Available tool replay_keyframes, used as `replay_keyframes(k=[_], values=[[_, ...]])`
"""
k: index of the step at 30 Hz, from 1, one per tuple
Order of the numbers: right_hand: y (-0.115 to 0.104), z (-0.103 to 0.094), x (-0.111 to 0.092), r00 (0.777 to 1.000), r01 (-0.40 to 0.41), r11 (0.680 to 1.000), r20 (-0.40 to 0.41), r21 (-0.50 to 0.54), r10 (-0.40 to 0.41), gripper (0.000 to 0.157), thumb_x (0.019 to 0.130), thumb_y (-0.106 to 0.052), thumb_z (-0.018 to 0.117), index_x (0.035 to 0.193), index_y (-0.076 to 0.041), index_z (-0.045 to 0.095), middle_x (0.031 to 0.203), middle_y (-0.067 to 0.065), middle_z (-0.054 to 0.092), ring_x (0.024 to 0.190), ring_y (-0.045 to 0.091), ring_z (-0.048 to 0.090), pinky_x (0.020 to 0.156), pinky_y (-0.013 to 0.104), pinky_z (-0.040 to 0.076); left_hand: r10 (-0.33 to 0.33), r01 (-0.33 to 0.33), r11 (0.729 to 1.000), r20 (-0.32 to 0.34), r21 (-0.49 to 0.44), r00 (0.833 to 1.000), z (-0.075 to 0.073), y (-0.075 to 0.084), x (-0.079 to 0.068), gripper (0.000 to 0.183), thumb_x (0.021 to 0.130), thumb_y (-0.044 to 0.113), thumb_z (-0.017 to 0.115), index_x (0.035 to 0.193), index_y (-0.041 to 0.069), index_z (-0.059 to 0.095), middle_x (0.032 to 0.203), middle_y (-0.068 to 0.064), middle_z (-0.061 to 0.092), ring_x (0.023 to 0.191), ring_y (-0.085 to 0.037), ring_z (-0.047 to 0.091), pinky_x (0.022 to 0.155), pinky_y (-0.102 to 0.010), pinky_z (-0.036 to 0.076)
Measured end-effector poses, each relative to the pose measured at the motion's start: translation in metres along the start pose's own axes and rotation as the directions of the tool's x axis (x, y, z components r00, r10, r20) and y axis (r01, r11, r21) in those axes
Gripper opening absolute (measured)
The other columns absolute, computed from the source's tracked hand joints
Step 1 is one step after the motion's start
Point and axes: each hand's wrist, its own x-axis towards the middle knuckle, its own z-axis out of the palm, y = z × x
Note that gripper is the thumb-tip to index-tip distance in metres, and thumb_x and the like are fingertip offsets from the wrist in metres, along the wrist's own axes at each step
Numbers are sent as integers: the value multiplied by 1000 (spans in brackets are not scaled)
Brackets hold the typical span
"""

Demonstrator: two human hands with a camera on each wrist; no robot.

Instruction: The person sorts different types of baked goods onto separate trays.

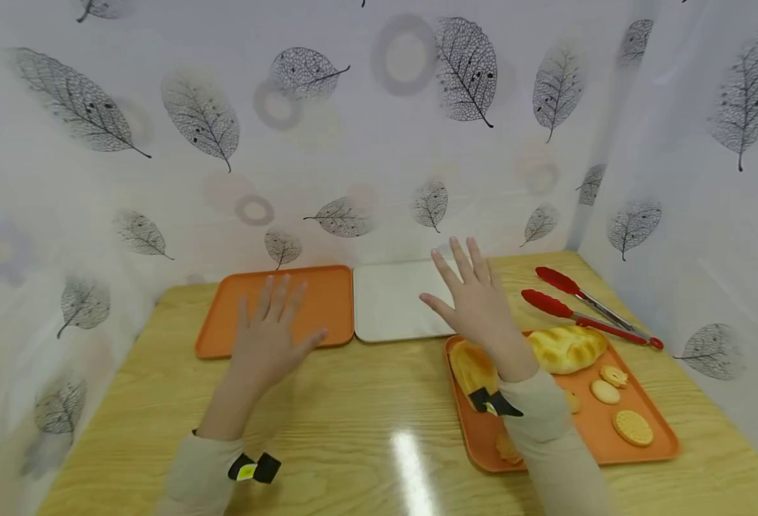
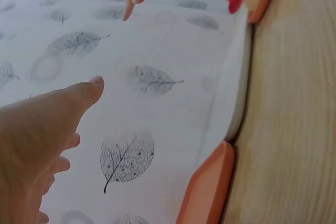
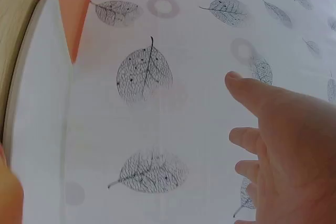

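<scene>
Left hand (image 1: 266,351): palm down, fingers extended and spread apart, raised before the near edge of the plain orange tray (image 1: 327,308), the fingers overlapping it in the head view.

Right hand (image 1: 478,308): fingers straight and spread apart, raised over the right part of the white tray (image 1: 398,301), the wrist above the far left corner of the laden orange tray (image 1: 650,401).

Plain orange tray: at the far edge of the wooden table (image 1: 327,430), towards its left corner. White tray: along the same edge, right side by side with it.

Laden orange tray: near the table's right edge. Contents: braided loaf (image 1: 569,349) at the far edge; elongated bread (image 1: 472,365) along the left edge, partly hidden by the right arm; ruffled biscuit (image 1: 614,375), smooth oval biscuit (image 1: 605,392) and round dimpled biscuit (image 1: 633,428) towards the right edge.

Red-headed tongs (image 1: 611,330): between the laden tray and the table's far right corner, arms spread apart.

Leaf-print curtain (image 1: 366,158): behind the far edge.
</scene>
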Motion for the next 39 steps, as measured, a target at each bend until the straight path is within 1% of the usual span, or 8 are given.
replay_keyframes(k=[5,10,13,21,26,30,36,39], values=[[40,-20,-32,994,42,997,-94,-67,-48,79,95,-53,53,158,-22,17,167,8,2,154,31,-5,121,61,6,195,-193,978,-19,76,981,1,20,-24,86,92,68,43,158,21,15,166,-7,4,154,-32,2,119,-65,4],[83,-30,-72,988,36,993,-143,-111,-52,75,98,-56,44,158,-20,17,167,6,3,154,28,-4,122,57,2,379,-373,918,-18,136,925,11,44,-38,83,92,70,40,157,22,22,166,-6,6,154,-30,6,120,-62,7],[107,-30,-95,990,11,993,-136,-120,-27,76,98,-56,44,158,-19,16,166,8,4,154,27,-5,123,56,-1,481,-476,870,-7,128,877,18,63,-42,84,92,70,40,158,23,18,166,-5,5,154,-28,7,121,-61,7],[161,-18,-143,997,-75,986,-8,-147,74,79,100,-48,46,159,-16,4,165,4,-12,151,23,-21,119,52,-19,684,-689,724,96,37,723,38,114,-46,80,94,72,28,158,25,17,166,-1,3,154,-23,2,122,-57,11],[182,-11,-165,994,-95,982,36,-166,102,81,98,-48,49,158,-11,8,165,9,-9,150,19,-24,118,51,-23,755,-766,643,169,-3,634,54,134,-45,82,93,72,32,158,25,19,166,-3,12,154,-23,8,122,-55,16],[196,-7,-177,986,-118,981,102,-156,135,81,99,-50,47,156,-2,14,163,23,6,150,28,-21,117,52,-23,768,-783,618,264,-69,583,61,146,-45,83,92,74,27,158,28,11,166,-2,9,154,-22,5,122,-56,15],[214,-4,-187,938,-186,977,275,-107,209,82,100,-54,39,148,11,28,151,37,25,145,53,6,108,74,9,757,-775,619,361,-128,545,61,156,-46,83,91,75,26,158,29,9,166,2,8,154,-20,4,123,-55,13],[221,-4,-191,900,-232,969,360,-81,246,85,100,-57,36,146,14,28,148,42,23,140,58,10,102,77,14,747,-767,626,389,-141,539,61,160,-47,84,90,76,26,158,30,8,166,4,7,154,-16,2,123,-54,13]])
